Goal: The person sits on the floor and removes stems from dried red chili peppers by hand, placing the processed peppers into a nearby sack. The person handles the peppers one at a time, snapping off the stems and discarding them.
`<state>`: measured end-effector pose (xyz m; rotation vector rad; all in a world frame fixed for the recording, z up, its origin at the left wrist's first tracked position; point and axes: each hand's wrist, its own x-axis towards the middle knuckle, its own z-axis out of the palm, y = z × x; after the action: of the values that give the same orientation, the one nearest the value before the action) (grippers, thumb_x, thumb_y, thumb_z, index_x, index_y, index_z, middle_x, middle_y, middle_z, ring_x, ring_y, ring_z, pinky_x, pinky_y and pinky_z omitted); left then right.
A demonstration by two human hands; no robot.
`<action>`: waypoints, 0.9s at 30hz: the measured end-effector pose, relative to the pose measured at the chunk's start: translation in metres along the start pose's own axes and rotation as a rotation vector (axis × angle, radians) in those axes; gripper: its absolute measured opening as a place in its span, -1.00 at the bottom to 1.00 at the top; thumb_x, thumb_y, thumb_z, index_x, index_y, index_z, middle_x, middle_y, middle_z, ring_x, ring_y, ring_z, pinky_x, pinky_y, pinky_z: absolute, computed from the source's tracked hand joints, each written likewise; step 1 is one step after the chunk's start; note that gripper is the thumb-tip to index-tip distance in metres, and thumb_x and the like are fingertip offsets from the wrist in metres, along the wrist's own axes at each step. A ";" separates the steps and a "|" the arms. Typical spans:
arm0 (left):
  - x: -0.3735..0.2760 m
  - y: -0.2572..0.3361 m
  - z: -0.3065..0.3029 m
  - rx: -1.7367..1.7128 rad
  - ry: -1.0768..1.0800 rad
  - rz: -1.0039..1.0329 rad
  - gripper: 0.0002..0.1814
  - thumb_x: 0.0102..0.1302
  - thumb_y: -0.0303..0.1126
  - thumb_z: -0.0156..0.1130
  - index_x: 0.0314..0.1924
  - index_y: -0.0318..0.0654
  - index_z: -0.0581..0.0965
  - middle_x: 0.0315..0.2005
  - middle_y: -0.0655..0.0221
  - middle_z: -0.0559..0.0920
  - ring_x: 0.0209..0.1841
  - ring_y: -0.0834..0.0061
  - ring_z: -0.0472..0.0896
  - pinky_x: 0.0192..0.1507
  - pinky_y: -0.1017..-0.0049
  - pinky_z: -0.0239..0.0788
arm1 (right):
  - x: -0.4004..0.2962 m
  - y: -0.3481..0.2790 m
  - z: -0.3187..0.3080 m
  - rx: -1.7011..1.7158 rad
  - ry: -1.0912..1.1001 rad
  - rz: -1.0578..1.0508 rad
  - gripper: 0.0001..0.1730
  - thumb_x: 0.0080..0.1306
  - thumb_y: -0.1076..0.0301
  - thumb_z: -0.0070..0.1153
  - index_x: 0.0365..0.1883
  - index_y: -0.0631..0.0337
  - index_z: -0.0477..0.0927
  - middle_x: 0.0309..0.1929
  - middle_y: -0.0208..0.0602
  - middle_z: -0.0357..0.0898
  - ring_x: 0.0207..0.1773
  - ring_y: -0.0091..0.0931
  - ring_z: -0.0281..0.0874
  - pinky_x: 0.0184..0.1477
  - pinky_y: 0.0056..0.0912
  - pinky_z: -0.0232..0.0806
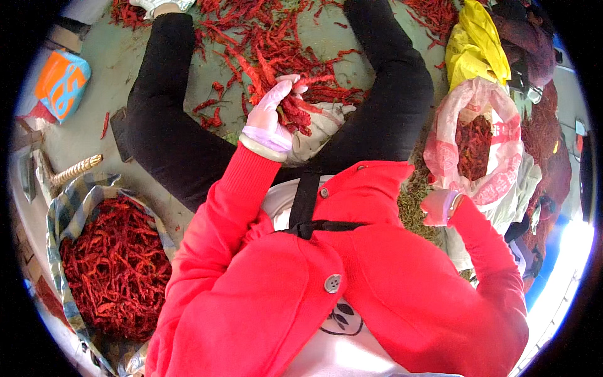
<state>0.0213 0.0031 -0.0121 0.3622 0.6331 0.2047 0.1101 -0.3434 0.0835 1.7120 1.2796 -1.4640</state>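
Note:
My left hand (275, 110), in a thin pale glove, holds a bunch of dried red chili peppers (297, 115) above the floor between my legs. A pale cloth bundle (320, 132) lies just under it. At my right side, my right hand (438, 207), also thinly gloved, has its fingers curled beside a white and red plastic sack (445, 160) that has dried chilies inside. Whether something small is between those fingers cannot be seen. Loose dried chilies (278, 42) lie spread over the floor beyond my left hand.
A checked woven sack (56, 235) full of dried chilies stands at the left, near a rope-wrapped handle (77, 169). An orange and blue package (62, 85) lies at upper left. Green stems (419, 212) cover floor at the right. A yellow plastic bag (476, 47) sits beyond the plastic sack.

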 end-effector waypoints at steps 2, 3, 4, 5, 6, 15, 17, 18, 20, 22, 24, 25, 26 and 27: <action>0.003 -0.008 -0.005 0.080 0.011 0.038 -0.78 0.25 -0.37 0.12 -0.13 -0.28 0.52 -0.24 0.33 0.61 -0.27 0.50 0.52 -0.13 0.50 0.37 | 0.005 -0.026 -0.025 0.014 0.448 0.057 -0.74 0.12 0.13 0.06 -0.58 0.13 0.49 -0.73 -0.23 0.39 -0.58 -0.26 0.48 -0.50 -0.24 0.31; 0.002 -0.009 -0.008 0.119 0.021 0.057 -0.78 0.25 -0.37 0.12 -0.13 -0.28 0.52 -0.22 0.34 0.61 -0.27 0.50 0.51 -0.13 0.51 0.36 | 0.010 -0.042 -0.042 0.022 0.717 0.069 -0.76 0.13 0.16 0.06 -0.59 0.12 0.48 -0.74 -0.21 0.37 -0.59 -0.23 0.47 -0.50 -0.22 0.29; -0.006 -0.006 0.001 0.115 -0.042 0.040 -0.77 0.25 -0.34 0.11 -0.14 -0.29 0.52 -0.21 0.35 0.59 -0.25 0.52 0.48 -0.10 0.52 0.33 | 0.021 -0.056 -0.080 0.429 0.777 -0.109 -0.79 0.19 0.22 -0.02 -0.46 0.19 0.44 -0.58 -0.13 0.44 -0.44 -0.17 0.49 -0.41 -0.17 0.35; -0.007 -0.007 0.002 0.163 -0.057 0.074 -0.76 0.26 -0.32 0.10 -0.14 -0.29 0.52 -0.21 0.36 0.59 -0.24 0.53 0.48 -0.09 0.52 0.32 | 0.035 -0.075 -0.111 0.594 1.047 -0.332 -0.85 0.19 0.32 0.01 -0.45 0.20 0.40 -0.52 -0.18 0.43 -0.42 -0.24 0.48 -0.39 -0.25 0.33; -0.007 -0.008 0.002 0.206 -0.074 0.099 -0.75 0.26 -0.31 0.09 -0.14 -0.29 0.52 -0.20 0.36 0.59 -0.24 0.54 0.47 -0.08 0.52 0.32 | 0.049 -0.092 -0.132 0.725 1.187 -0.484 -0.87 0.17 0.38 0.06 -0.42 0.21 0.39 -0.50 -0.20 0.41 -0.41 -0.31 0.47 -0.37 -0.32 0.33; -0.011 -0.007 -0.015 0.335 -0.104 0.291 -0.78 0.31 -0.31 0.05 -0.20 -0.30 0.53 -0.26 0.31 0.59 -0.15 0.50 0.51 -0.06 0.46 0.35 | 0.127 -0.123 -0.180 0.491 1.250 -0.196 -0.66 0.14 0.25 0.10 -0.24 0.28 0.37 -0.37 0.03 0.50 -0.30 -0.07 0.51 -0.31 -0.07 0.37; -0.005 -0.011 -0.016 0.264 0.054 0.163 -0.79 0.30 -0.29 0.10 -0.23 -0.27 0.54 -0.32 0.35 0.60 -0.22 0.53 0.53 -0.14 0.48 0.38 | 0.133 -0.114 -0.181 0.609 1.230 -0.309 -0.69 0.16 0.25 0.05 -0.24 0.29 0.37 -0.37 0.06 0.51 -0.31 -0.03 0.50 -0.31 -0.02 0.36; -0.002 -0.010 -0.015 0.229 0.163 0.065 -0.80 0.29 -0.27 0.12 -0.25 -0.25 0.54 -0.34 0.37 0.60 -0.26 0.55 0.54 -0.18 0.49 0.40 | 0.137 -0.109 -0.183 0.681 1.218 -0.350 -0.73 0.16 0.26 0.01 -0.28 0.29 0.39 -0.40 0.09 0.52 -0.33 -0.01 0.49 -0.30 0.03 0.34; 0.000 -0.013 -0.011 0.220 0.204 0.095 -0.80 0.22 -0.25 0.23 -0.31 -0.22 0.54 -0.44 0.44 0.58 -0.41 0.59 0.53 -0.34 0.54 0.39 | 0.139 -0.106 -0.185 0.641 1.208 -0.300 -0.75 0.17 0.26 -0.02 -0.30 0.28 0.41 -0.43 0.08 0.52 -0.33 -0.01 0.49 -0.29 0.02 0.34; -0.002 -0.010 -0.006 0.312 0.204 0.145 -0.76 0.21 -0.19 0.25 -0.35 -0.23 0.54 -0.46 0.45 0.59 -0.46 0.61 0.53 -0.42 0.53 0.39 | 0.138 -0.107 -0.187 0.598 1.209 -0.256 -0.78 0.17 0.29 -0.04 -0.33 0.27 0.43 -0.47 0.06 0.52 -0.34 -0.01 0.49 -0.29 0.03 0.33; 0.000 -0.006 -0.010 0.284 0.135 0.123 -0.74 0.21 -0.16 0.25 -0.37 -0.23 0.54 -0.46 0.44 0.59 -0.47 0.61 0.52 -0.42 0.53 0.40 | 0.141 -0.103 -0.189 0.677 1.195 -0.320 -0.78 0.16 0.29 -0.03 -0.33 0.27 0.43 -0.47 0.06 0.52 -0.34 -0.01 0.49 -0.29 0.02 0.33; 0.000 -0.005 -0.010 0.269 0.101 0.112 -0.73 0.21 -0.15 0.25 -0.38 -0.23 0.54 -0.46 0.43 0.59 -0.47 0.61 0.52 -0.41 0.52 0.40 | 0.143 -0.102 -0.189 0.716 1.186 -0.352 -0.78 0.16 0.29 -0.02 -0.34 0.27 0.43 -0.47 0.06 0.52 -0.34 -0.01 0.49 -0.29 0.02 0.33; -0.001 -0.005 -0.008 0.300 0.138 0.120 -0.72 0.22 -0.14 0.24 -0.38 -0.24 0.54 -0.46 0.43 0.59 -0.46 0.61 0.52 -0.41 0.52 0.40 | 0.145 -0.101 -0.188 0.778 1.187 -0.375 -0.79 0.15 0.29 0.00 -0.36 0.27 0.44 -0.45 0.08 0.51 -0.32 -0.03 0.49 -0.29 -0.01 0.33; -0.003 -0.004 -0.003 0.332 0.177 0.129 -0.71 0.22 -0.14 0.23 -0.39 -0.24 0.55 -0.47 0.42 0.59 -0.46 0.61 0.52 -0.41 0.52 0.39 | 0.144 -0.101 -0.189 0.743 1.169 -0.389 -0.79 0.15 0.29 0.00 -0.36 0.27 0.44 -0.43 0.07 0.51 -0.31 -0.03 0.49 -0.28 -0.02 0.33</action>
<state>0.0174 -0.0004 -0.0143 0.7119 0.8218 0.2575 0.0946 -0.0952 0.0132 3.2416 1.7983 -1.1626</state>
